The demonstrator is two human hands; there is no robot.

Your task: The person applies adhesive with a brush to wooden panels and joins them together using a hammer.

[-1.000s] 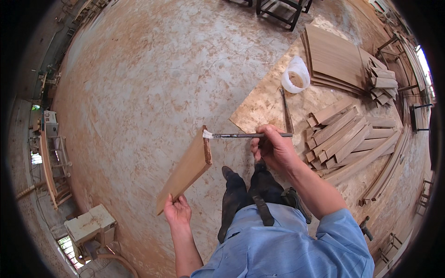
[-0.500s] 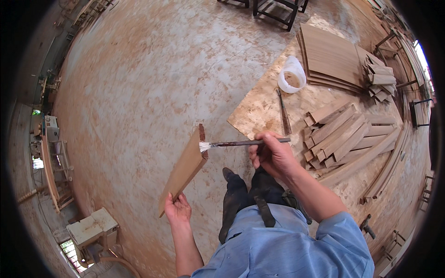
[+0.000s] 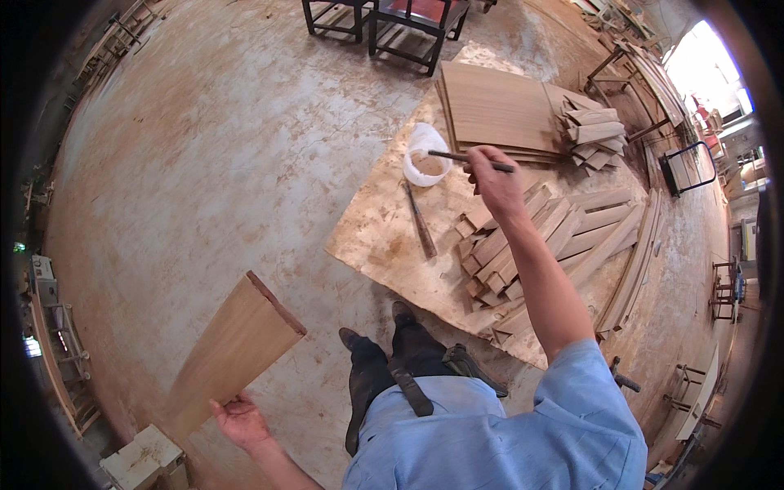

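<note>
At lower left my left hand (image 3: 242, 420) grips the edge of a flat wooden board (image 3: 233, 347). The board slants up and away, and its far end is dark reddish-brown. My right hand (image 3: 496, 184) reaches forward and is closed round the handle of a slim brush (image 3: 451, 155). The brush points left, with its front end at the white translucent plastic tub (image 3: 420, 137); its bristles cannot be made out. A long tool with a brown wooden handle (image 3: 421, 224) lies just below the tub.
A worn plywood sheet (image 3: 367, 237) on the floor carries the tub, a pile of wooden pieces (image 3: 531, 245), stacked flat panels (image 3: 506, 106) and a heap of short offcuts (image 3: 594, 135). Dark chairs (image 3: 408, 37) stand at the far side. A machine (image 3: 143, 457) sits at lower left.
My right hand has moved the brush off the board's end and forward to the tub. My left hand has lowered the board to the left and turned its face up. The view has shifted right.
</note>
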